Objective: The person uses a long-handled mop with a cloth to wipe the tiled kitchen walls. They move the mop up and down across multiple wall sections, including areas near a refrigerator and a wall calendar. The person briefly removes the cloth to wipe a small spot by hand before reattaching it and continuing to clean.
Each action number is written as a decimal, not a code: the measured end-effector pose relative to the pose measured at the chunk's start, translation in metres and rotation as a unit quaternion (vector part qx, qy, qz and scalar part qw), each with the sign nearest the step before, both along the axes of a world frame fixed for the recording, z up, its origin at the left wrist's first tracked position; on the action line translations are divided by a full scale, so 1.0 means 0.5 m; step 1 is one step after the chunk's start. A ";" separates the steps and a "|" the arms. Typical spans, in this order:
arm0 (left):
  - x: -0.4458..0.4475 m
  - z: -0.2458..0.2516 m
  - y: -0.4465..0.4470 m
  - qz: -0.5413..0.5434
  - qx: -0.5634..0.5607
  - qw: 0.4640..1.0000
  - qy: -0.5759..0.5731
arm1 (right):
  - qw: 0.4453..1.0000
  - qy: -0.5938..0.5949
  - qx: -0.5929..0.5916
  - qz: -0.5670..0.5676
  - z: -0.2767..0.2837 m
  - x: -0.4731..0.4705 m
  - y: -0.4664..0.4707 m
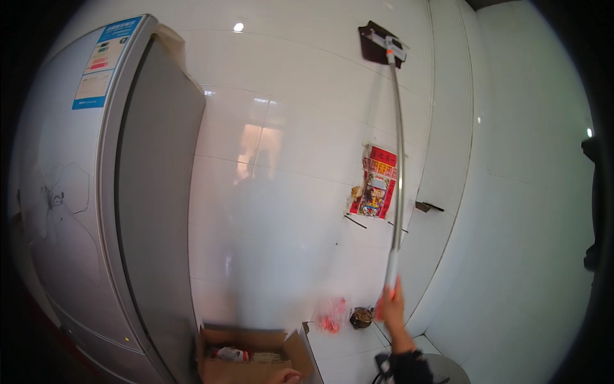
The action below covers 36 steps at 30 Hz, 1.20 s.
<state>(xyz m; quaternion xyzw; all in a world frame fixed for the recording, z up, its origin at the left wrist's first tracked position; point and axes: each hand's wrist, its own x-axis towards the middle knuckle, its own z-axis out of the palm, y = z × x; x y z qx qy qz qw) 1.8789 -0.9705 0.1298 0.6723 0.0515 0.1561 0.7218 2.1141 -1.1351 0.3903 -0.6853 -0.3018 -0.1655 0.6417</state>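
My right hand (395, 312), in a dark sleeve, grips the lower end of a long-handled flat mop (397, 144). The pole is metal, with a whitish and orange handle section. High on the white tiled wall (297, 201), the mop's head lies flat with a dark pad (376, 50). Behind the pole, a red printed poster (376, 185) is stuck to the tiles, its edges torn. At the bottom edge, only part of my left hand (287, 377) shows, in front of an open cardboard box (244, 372); its fingers are mostly cut off.
A grey refrigerator (153, 192) with an energy label (108, 62) stands at left. On a tiled ledge (336, 350) are a clear plastic bag with red contents (331, 317) and a dark round pot (361, 318). A bracket (428, 207) juts from the corner; a round grey surface (448, 369) is lower right.
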 end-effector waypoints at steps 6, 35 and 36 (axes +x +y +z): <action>-0.014 -0.051 0.135 0.160 0.123 0.977 -0.075 | 0.999 -0.020 0.043 -0.006 0.481 0.130 0.104; -0.084 -0.022 -0.161 -0.117 -0.049 0.979 0.159 | 0.959 0.252 -0.123 -0.036 -0.426 -0.154 -0.346; -0.085 -0.020 -0.173 -0.112 -0.044 0.978 0.171 | 0.956 0.243 -0.158 -0.040 -0.439 -0.168 -0.372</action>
